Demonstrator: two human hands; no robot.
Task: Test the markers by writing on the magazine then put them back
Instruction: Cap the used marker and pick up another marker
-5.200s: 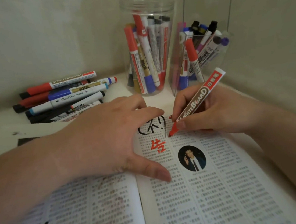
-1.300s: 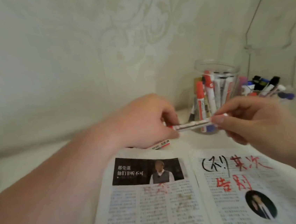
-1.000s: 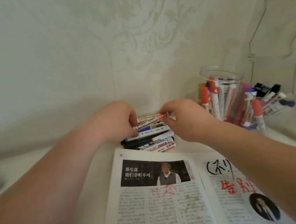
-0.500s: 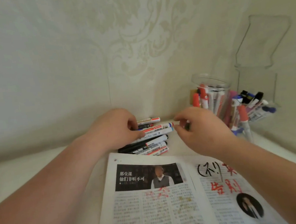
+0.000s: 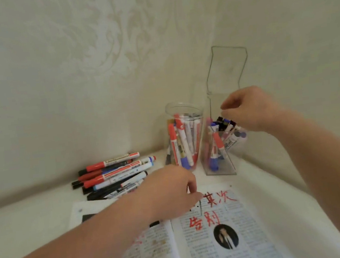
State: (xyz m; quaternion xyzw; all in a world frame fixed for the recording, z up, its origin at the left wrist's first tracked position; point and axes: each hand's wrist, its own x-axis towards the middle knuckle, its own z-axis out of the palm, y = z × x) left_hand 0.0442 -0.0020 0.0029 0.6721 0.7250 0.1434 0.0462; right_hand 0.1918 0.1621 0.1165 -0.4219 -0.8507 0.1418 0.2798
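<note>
Your left hand (image 5: 171, 189) lies in front of the round clear jar (image 5: 183, 108), fingers loosely bent, tips down on the top of the open magazine (image 5: 240, 247); nothing shows in it. Your right hand (image 5: 251, 109) hovers right of the jar, above the square clear holder (image 5: 221, 170), fingers curled down onto the caps of the standing markers (image 5: 218, 142). Whether it pinches one, you cannot tell.

The loose pile of markers (image 5: 115, 174), red, blue and black, lies on the white table (image 5: 28, 223) left of the jar, just beyond your left hand and well apart from your right. Your left forearm hides much of the magazine's left page, and the print is blurred. Red handwritten characters (image 5: 204, 222) cross the right page, in front of the jar.
</note>
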